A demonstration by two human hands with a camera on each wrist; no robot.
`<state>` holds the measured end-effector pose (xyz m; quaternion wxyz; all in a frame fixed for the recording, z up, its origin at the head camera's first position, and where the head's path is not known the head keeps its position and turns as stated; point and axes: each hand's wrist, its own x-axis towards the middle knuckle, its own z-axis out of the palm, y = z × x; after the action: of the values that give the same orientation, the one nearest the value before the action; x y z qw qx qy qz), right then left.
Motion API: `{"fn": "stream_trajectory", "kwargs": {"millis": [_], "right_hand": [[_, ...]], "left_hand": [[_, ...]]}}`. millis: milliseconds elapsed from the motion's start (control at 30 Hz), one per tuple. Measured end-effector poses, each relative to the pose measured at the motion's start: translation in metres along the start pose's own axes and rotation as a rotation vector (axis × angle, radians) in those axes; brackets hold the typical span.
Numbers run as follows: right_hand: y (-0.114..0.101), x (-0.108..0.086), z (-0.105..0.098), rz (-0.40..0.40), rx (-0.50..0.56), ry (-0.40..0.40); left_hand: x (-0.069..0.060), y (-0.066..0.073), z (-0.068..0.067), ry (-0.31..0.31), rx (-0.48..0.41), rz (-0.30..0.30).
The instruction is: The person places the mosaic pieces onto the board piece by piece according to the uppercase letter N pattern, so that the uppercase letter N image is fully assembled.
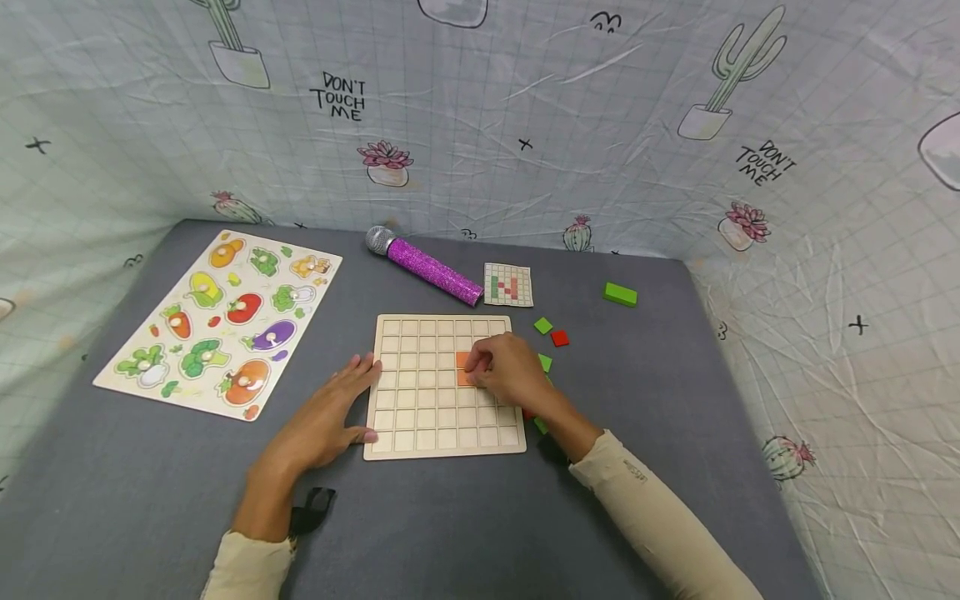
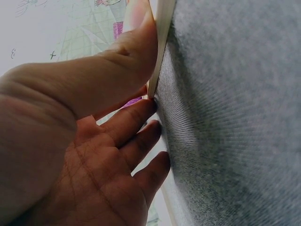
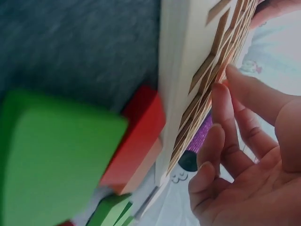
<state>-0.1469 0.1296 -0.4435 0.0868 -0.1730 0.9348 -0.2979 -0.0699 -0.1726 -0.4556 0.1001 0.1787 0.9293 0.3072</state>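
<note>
A pale wooden grid board (image 1: 408, 400) lies on the grey table. My left hand (image 1: 330, 408) rests against its left edge, fingers spread and thumb near the lower corner; the left wrist view shows the thumb (image 2: 136, 52) on the board's edge. Over the right half of the board, my right hand (image 1: 513, 371) pinches an orange tile (image 1: 462, 378) at one of the squares. Another orange tile (image 1: 461, 358) sits just above it, partly behind the fingers. Right of the board lie green tiles (image 1: 543, 326) and red tiles (image 1: 560, 337), some hidden by the right hand.
A vegetable picture board (image 1: 168, 300) lies at the left. Behind the grid board are a purple glittery microphone (image 1: 431, 271) and a small pattern card (image 1: 491, 296). A green block (image 1: 620, 294) stands at the back right. Patterned cloth (image 1: 480, 125) hangs behind the table.
</note>
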Motion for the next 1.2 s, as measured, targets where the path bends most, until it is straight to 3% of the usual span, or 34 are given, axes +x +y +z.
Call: {"fn": "stream_trajectory", "kwargs": {"millis": [200,533,867,1200], "right_hand": [[0.011,-0.007,-0.01,0.0,0.099,-0.019],[0.035,-0.028,-0.034,0.018,0.177,-0.042],[0.053,-0.049,-0.044,0.024,0.044,-0.035],[0.06,-0.052,-0.042,-0.02,-0.024,-0.046]], "left_hand": [[0.0,0.001,0.0,-0.002,0.0,-0.007],[0.001,-0.001,-0.003,-0.001,-0.028,0.024],[0.001,-0.001,-0.003,-0.021,-0.023,0.005],[0.0,0.001,-0.003,-0.02,-0.016,-0.002]]}}
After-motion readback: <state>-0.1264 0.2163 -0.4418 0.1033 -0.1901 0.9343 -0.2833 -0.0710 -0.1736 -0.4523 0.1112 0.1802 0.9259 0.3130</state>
